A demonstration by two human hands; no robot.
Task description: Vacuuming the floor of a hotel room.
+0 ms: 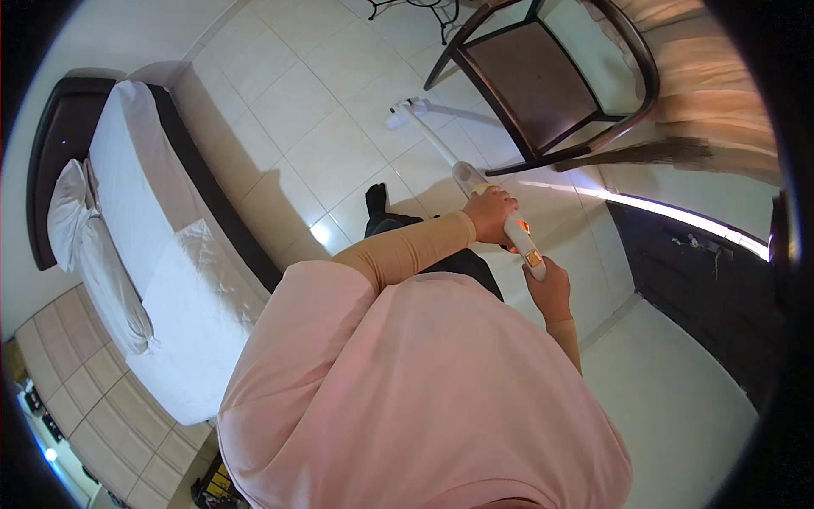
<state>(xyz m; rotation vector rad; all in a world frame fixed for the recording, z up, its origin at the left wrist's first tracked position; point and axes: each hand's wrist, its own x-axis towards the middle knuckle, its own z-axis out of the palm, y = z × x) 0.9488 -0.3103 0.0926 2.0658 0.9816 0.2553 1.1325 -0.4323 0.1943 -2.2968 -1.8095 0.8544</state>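
Observation:
A white cordless stick vacuum cleaner [467,175] with gold-coloured parts slants across the view in front of me. My left hand [493,215] is wrapped around its body, just below the clear dust-cup section. Lower down, my right hand [549,289] grips the end of the handle. From the body a thin white tube [435,138] runs away to the floor head [407,114], which rests on the cream tiles [318,133] near a chair leg. Small orange lights glow on the handle. Both forearms have beige sleeves.
A dark wooden chair [537,83] stands at the upper right, beside an orange curtain [712,89] and a broom [642,154]. At right is a dark door [693,286]. A bed with white sheets [159,191] lies left. Black metal legs [439,13] show at the top.

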